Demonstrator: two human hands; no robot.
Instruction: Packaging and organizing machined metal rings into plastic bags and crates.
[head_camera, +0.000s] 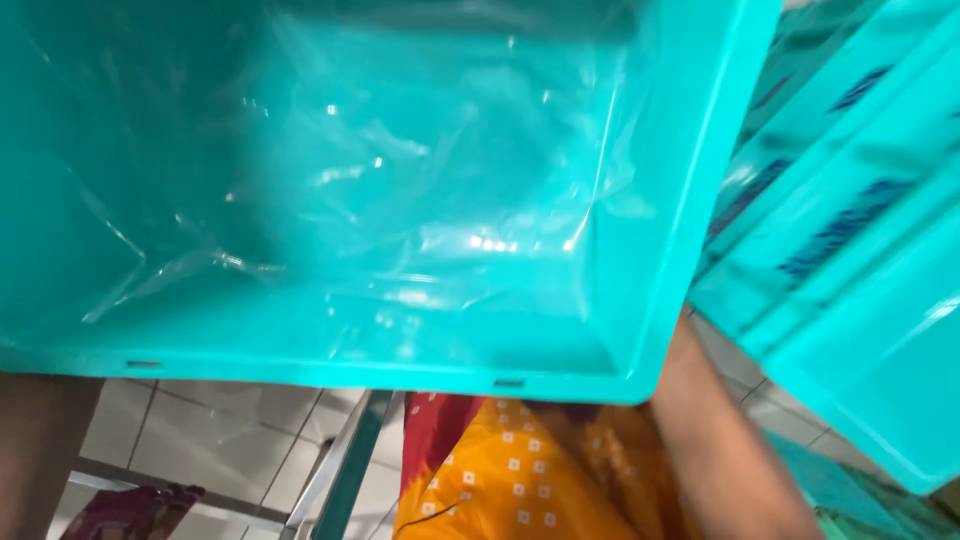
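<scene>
I am looking down into a big teal crate (640, 200). It fills most of what I see. It is close to my body, up above my lap. A clear plastic bag (400, 200) lines the inside. The plastic is shiny and crinkled, and it lies flat on the bottom and up the walls.

My right arm (720, 450) goes up under the right corner of the crate. My left arm (35, 450) goes up under the left edge. Both of my hands are hidden behind the crate, so I cannot tell if they grip it or just press on it.

Below the crate I see my orange and red dress (520, 480) with little white squares. To the right is a stack of more teal crates (860, 250), tilted, just beside mine. Under me is a white tile floor (220, 440) and a metal bar (340, 470).
</scene>
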